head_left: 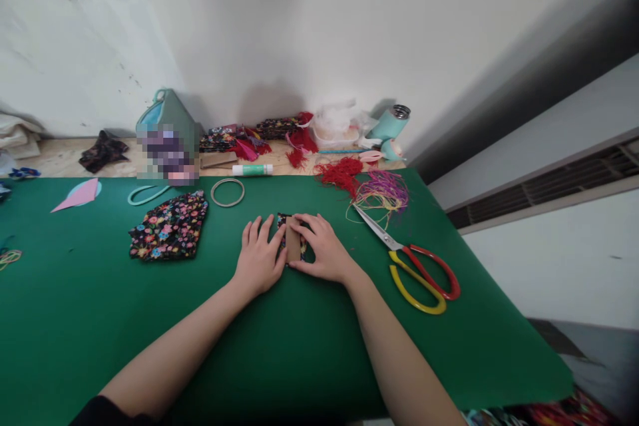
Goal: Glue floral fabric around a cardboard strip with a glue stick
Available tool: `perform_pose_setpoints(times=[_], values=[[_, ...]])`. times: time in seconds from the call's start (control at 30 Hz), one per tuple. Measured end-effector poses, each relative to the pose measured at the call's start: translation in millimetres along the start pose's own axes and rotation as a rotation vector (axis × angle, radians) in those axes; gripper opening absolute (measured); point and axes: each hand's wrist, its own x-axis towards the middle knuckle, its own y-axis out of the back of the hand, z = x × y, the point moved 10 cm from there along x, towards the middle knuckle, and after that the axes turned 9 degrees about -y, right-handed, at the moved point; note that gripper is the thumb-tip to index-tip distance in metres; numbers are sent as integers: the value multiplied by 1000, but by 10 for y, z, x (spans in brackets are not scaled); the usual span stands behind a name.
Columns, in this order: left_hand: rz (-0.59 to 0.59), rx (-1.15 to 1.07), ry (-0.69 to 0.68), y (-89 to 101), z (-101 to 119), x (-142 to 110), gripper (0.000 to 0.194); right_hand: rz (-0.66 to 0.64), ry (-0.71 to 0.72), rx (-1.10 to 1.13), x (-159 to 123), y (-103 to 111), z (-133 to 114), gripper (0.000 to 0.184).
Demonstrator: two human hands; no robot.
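Observation:
A small brown card piece lies on a scrap of dark floral fabric in the middle of the green table cover. My left hand rests flat just left of it, fingers stretched out and touching its edge. My right hand lies on its right side, with the fingers curled over the card and pressing it down.
Red and yellow handled scissors lie to the right, by tangles of purple and red thread. A larger floral fabric piece, a metal ring, a glue stick and a teal bag sit left and behind.

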Motion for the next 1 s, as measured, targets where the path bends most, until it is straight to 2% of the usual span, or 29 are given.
perform_pose_setpoints(times=[0.53, 1.0], values=[[-9, 0, 14, -16, -13, -6, 47, 11, 10, 24, 17, 3, 13, 73], [-11, 50, 30, -16, -20, -22, 47, 46, -35, 49, 1, 62, 34, 79]])
